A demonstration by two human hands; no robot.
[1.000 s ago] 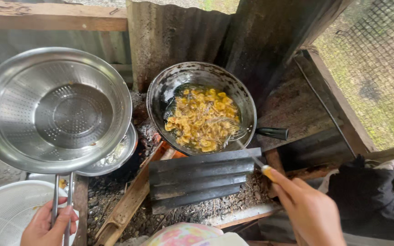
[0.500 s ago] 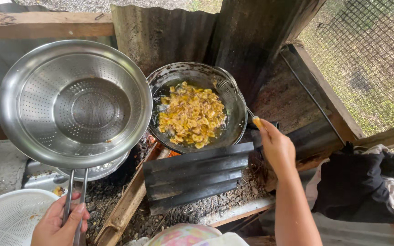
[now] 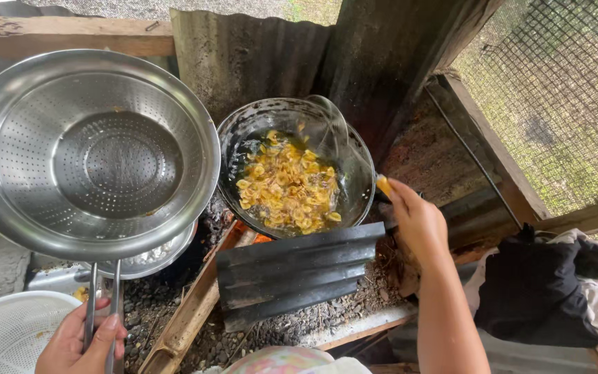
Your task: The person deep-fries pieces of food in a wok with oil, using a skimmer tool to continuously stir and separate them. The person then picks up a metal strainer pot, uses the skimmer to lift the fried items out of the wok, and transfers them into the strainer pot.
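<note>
My left hand (image 3: 77,343) at the bottom left grips the twin wire handles of a large perforated steel colander (image 3: 91,152), held up to the left of the pan. A dark round pan (image 3: 243,138) sits on the fire, with yellow sliced chips (image 3: 288,187) frying in oil. At the pan's right rim, my right hand (image 3: 417,218) holds a thin utensil with a yellow handle end (image 3: 383,185). Its blurred wire head (image 3: 332,128) is raised over the pan's far right side.
A dark corrugated metal sheet (image 3: 299,270) lies in front of the pan over ash and gravel. A steel bowl (image 3: 157,256) sits under the colander, and a white plastic basket (image 3: 5,332) at the bottom left. Dark cloth (image 3: 541,291) is heaped at right below wire mesh (image 3: 555,90).
My right hand went from the front of the pan to its right rim, and the utensil's head rose out of the chips. The colander now looms larger and nearer the pan.
</note>
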